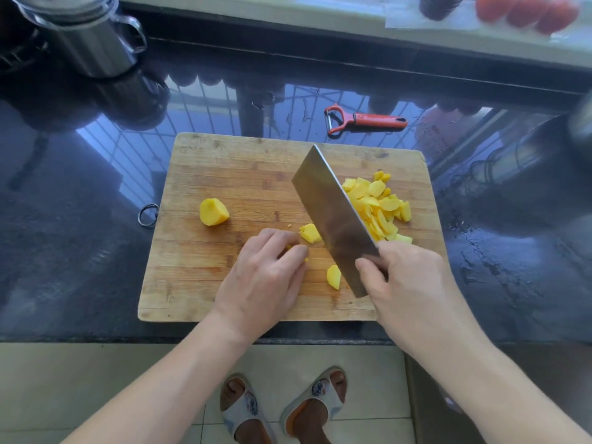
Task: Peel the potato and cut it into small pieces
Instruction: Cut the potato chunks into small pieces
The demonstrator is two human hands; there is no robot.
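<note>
The left hand [266, 267] curls, fingers closed over a small potato bit, mostly hidden, on the board [198, 283]. The right hand [407, 270] grips the cleaver [333, 213], its blade slanting toward 11 o'clock. A loose piece [333, 276] lies between the hands. At 2 o'clock sits the cut pile [381, 203]; at 10 o'clock a peeled chunk [213, 212] remains uncut. Beyond, at 1 o'clock, the peeler [365, 119] lies idle. Peeling looks done, cutting well over halfway.
</note>
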